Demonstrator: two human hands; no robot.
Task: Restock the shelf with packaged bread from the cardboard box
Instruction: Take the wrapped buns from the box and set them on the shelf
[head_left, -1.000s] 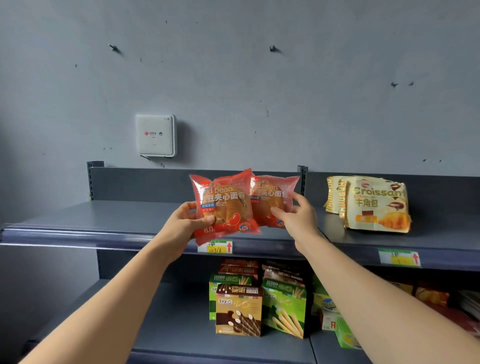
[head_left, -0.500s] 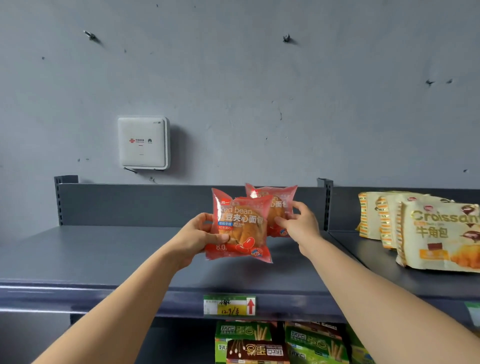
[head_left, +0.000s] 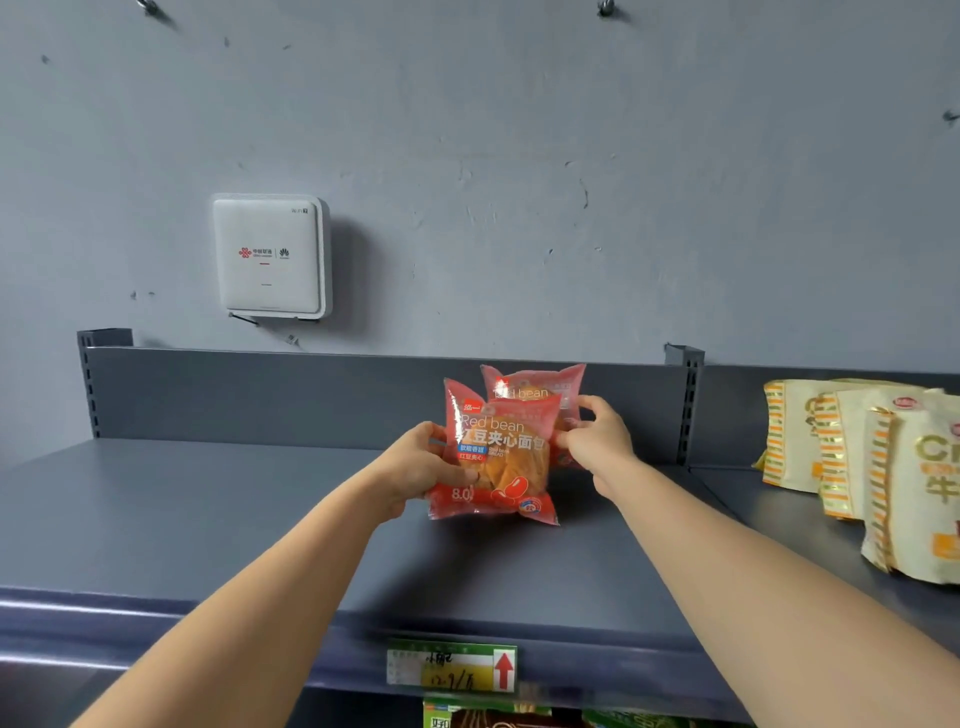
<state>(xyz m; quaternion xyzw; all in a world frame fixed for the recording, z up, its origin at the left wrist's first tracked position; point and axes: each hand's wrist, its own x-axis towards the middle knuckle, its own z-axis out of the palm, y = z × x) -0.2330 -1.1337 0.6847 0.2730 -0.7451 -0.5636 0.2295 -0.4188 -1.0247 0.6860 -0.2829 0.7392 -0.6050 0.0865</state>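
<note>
My left hand (head_left: 415, 467) and right hand (head_left: 597, 441) are gripping 2 red bean bread packs (head_left: 498, 457) upright on the grey shelf (head_left: 208, 519), left of the croissant bags (head_left: 852, 467), below a grey wall (head_left: 519, 182)

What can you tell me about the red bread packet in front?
The front red bean bread packet is shiny red plastic with a clear window showing a golden bun, white "Red bean" lettering and a bean picture. It stands upright on the grey shelf, overlapping a second matching packet behind it. The left hand grips its left edge; the right hand touches its right.
</note>
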